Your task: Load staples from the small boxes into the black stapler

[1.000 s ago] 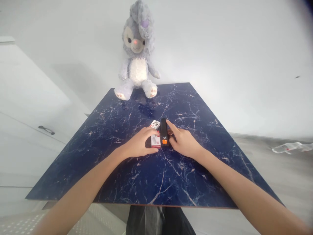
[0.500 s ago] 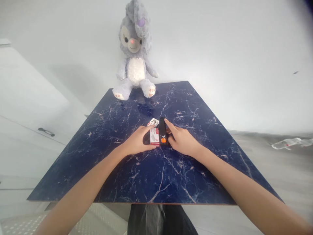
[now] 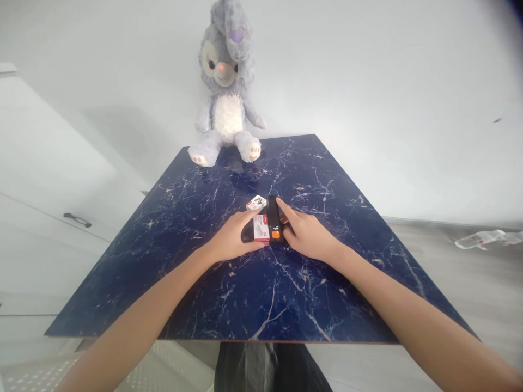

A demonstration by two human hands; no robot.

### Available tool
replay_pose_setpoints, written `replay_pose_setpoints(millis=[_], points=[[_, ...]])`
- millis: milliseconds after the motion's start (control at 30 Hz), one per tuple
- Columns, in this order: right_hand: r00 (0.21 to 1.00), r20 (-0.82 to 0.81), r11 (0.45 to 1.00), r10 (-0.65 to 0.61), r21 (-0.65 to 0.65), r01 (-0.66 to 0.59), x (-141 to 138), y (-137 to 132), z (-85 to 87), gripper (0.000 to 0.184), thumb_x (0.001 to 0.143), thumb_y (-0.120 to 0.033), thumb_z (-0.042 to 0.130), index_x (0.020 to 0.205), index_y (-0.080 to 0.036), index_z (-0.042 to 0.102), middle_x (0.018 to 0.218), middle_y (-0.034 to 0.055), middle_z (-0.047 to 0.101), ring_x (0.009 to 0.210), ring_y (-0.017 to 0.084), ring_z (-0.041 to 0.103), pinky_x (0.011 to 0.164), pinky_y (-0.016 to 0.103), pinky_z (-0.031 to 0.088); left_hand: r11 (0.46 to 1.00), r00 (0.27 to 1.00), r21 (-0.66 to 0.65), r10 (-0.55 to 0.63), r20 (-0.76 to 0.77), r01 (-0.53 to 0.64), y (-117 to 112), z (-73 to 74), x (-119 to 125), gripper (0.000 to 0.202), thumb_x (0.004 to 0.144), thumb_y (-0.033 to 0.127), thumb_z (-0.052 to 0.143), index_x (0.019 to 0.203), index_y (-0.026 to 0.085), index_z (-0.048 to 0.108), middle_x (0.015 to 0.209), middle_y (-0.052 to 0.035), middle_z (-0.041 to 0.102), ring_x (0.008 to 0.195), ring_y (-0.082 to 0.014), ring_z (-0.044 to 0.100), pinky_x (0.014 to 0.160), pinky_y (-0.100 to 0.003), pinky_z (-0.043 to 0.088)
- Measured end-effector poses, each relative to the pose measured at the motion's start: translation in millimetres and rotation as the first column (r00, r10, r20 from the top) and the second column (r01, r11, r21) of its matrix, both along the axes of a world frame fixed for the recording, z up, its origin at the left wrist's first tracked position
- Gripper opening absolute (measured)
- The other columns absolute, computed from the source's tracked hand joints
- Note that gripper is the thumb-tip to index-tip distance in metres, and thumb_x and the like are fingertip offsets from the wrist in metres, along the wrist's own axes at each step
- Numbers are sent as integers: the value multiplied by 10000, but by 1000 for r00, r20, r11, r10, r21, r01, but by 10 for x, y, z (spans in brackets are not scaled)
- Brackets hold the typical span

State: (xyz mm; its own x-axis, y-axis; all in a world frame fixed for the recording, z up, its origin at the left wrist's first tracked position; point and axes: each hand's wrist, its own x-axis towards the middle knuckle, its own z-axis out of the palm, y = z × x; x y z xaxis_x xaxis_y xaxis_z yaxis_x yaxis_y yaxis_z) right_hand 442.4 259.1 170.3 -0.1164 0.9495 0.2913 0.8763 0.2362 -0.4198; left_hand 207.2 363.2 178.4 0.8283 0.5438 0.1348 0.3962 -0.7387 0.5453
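Note:
Near the table's middle, my left hand (image 3: 234, 237) pinches a small red-and-white box (image 3: 261, 229) between thumb and fingers. The box looks like a staple box. Against its right side lies a black stapler (image 3: 273, 213) with an orange patch at its near end. My right hand (image 3: 307, 234) grips the stapler from the right, its index finger resting near the far end. Just beyond my left fingertips sits a white box (image 3: 256, 203) with a dark picture on top. Some dark thing under my left palm is mostly hidden.
The blue marble-patterned table (image 3: 261, 294) narrows toward a white wall. A grey plush toy (image 3: 227, 109) sits at its far left edge. To the left stands a white cabinet with a black handle (image 3: 77, 220). Clear plastic packaging (image 3: 486, 238) lies on the floor at right.
My left hand, the red-and-white box and the stapler have shifted slightly to the right. Both grips look the same, and the white box shows a little more.

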Motion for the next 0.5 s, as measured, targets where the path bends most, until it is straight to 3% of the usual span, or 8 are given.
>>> replay_pose_setpoints(millis=[233, 400, 500], points=[[1000, -5, 1000, -6, 6, 6, -10, 3, 3, 745, 892, -163, 414, 1600, -134, 181, 1280, 158, 666, 1033, 301, 687, 852, 438, 560, 997, 1000, -80, -10, 11, 11, 18, 14, -5, 860, 831, 575, 697, 1553, 319, 305, 1543, -119, 432, 1379, -350, 434, 1102, -526, 391], [1000, -19, 1000, -9, 2, 9, -6, 7, 7, 748, 887, -149, 427, 1599, -140, 194, 1250, 147, 685, 1027, 290, 695, 863, 427, 567, 998, 996, -36, -57, 70, 60, 6, 14, 18, 862, 823, 522, 729, 1547, 293, 320, 1503, -119, 476, 1355, -335, 447, 1094, -507, 409], [1000, -13, 1000, -15, -4, 15, 8, 13, 4, 751, 886, -153, 437, 1598, -137, 199, 1223, 148, 697, 1020, 292, 699, 862, 426, 571, 999, 980, 44, 3, 200, -12, 29, -12, 61, 561, 912, 468, 632, 1418, 271, 492, 1410, -93, 560, 1284, -289, 504, 1080, -470, 424]])
